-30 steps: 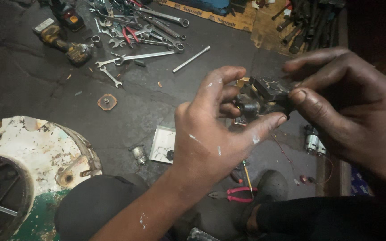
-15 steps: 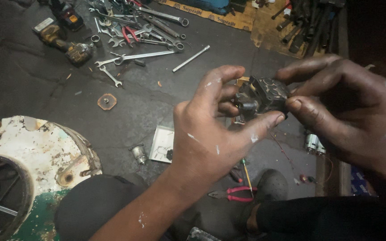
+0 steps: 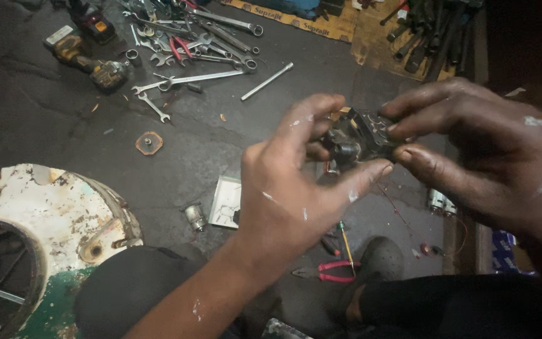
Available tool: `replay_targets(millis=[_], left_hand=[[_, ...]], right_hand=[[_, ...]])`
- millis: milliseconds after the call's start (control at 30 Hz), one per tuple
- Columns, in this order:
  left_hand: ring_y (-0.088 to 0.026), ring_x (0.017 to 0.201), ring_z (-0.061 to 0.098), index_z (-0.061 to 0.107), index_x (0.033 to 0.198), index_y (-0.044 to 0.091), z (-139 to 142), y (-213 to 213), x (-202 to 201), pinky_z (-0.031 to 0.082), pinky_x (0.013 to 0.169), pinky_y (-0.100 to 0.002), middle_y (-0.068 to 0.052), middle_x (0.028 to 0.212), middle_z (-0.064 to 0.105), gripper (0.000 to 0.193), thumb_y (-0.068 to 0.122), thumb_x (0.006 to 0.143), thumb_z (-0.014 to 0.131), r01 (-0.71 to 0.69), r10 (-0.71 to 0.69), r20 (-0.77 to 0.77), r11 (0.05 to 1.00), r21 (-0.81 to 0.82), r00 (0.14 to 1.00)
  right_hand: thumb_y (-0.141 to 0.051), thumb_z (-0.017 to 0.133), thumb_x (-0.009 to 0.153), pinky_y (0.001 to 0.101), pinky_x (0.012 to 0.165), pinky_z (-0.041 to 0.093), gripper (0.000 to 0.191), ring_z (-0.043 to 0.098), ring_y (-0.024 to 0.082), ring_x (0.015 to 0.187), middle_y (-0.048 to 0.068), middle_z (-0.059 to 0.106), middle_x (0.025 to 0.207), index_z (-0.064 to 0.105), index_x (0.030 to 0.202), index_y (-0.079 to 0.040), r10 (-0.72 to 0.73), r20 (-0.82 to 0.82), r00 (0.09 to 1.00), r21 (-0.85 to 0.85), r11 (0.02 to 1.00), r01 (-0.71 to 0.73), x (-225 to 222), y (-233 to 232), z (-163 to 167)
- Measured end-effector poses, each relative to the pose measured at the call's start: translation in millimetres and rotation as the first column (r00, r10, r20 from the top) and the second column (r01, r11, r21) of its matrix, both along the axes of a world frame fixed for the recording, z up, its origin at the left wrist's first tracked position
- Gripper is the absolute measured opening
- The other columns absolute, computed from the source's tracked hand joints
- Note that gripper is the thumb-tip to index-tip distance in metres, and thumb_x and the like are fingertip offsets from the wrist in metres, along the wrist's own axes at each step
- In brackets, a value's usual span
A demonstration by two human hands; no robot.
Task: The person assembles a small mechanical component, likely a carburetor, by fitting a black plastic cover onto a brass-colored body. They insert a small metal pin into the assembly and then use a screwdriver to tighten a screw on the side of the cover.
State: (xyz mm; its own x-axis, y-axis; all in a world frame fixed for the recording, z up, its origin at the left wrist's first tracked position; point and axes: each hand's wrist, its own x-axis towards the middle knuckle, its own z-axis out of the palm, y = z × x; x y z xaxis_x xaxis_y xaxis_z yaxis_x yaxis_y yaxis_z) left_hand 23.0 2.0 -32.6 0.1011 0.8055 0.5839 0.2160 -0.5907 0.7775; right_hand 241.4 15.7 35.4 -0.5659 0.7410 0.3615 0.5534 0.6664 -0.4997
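Both hands meet right of centre over a dark floor (image 3: 64, 119), sharing one small black mechanical part (image 3: 357, 139) held up in the air between them. The left hand (image 3: 296, 194) comes up from the near side, its fingers (image 3: 313, 119) curled around the part's left end and its thumb pressed up against the underside, so it is closed on the part. The right hand (image 3: 484, 157) reaches in from the right, thumb and forefinger pinched onto the part's right end, the other fingers spread loosely above. At the far edge lies a flat strip of brown cardboard (image 3: 321, 25) with dark printing, a long rectangle running left to right. Just beside it to the left sits a heap of spanners (image 3: 189, 47), too tangled to count, with one silver rod (image 3: 267, 81) lying apart to its right. One yellow-and-black power tool (image 3: 86, 59) lies far left. One small round rusty disc (image 3: 148, 142) rests alone on the floor. Below the left hand is one white square box (image 3: 227, 202) and beside it one small metal cylinder (image 3: 194, 215). One pair of red-handled pliers (image 3: 324, 271) lies near. A large white and green round housing (image 3: 45, 220) fills the near left corner.
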Motion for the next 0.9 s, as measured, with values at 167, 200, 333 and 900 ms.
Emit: replay_targets(millis=[167,200,333,900], left_hand=[[-0.018,0.103,0.082,0.059,0.13,0.002,1,-3,-1,0.066,0.086,-0.027,-0.011,0.113,0.078,0.056,0.029,0.091,0.089,0.028,-0.028,0.017,0.999,-0.03,0.999],[-0.018,0.102,0.082,0.059,0.131,0.002,1,-4,-1,0.066,0.086,-0.027,-0.011,0.112,0.078,0.056,0.029,0.091,0.088,0.031,-0.031,0.016,0.999,-0.033,0.999],[-0.019,0.103,0.081,0.058,0.131,0.002,2,-4,-1,0.066,0.084,-0.027,-0.012,0.113,0.076,0.056,0.027,0.091,0.088,0.015,-0.015,-0.019,1.0,0.024,1.0],[-0.017,0.102,0.081,0.059,0.133,0.003,0,-7,4,0.064,0.083,-0.026,-0.011,0.112,0.076,0.057,0.027,0.091,0.089,0.031,-0.031,-0.027,0.999,0.034,0.999]], right_hand=[[-0.009,0.072,0.088,0.0362,0.093,0.062,0.015,0.07,0.025,0.117,0.018,0.069,0.121,0.068,0.101,-0.003,-0.015,-0.005,1.0,-0.018,1.0,0.015,2,2,-4],[-0.01,0.073,0.087,0.0367,0.093,0.062,0.016,0.071,0.025,0.116,0.017,0.07,0.121,0.068,0.101,-0.004,-0.016,0.013,1.0,-0.005,1.0,0.016,3,3,-4],[-0.01,0.072,0.086,0.0381,0.094,0.062,0.017,0.07,0.026,0.117,0.017,0.07,0.121,0.069,0.102,-0.005,0.004,-0.017,1.0,-0.039,0.999,-0.005,7,3,-8],[-0.013,0.075,0.084,0.041,0.094,0.062,0.019,0.071,0.028,0.118,0.016,0.071,0.122,0.07,0.101,-0.006,-0.013,0.067,0.998,-0.014,1.0,0.013,18,2,-11]])
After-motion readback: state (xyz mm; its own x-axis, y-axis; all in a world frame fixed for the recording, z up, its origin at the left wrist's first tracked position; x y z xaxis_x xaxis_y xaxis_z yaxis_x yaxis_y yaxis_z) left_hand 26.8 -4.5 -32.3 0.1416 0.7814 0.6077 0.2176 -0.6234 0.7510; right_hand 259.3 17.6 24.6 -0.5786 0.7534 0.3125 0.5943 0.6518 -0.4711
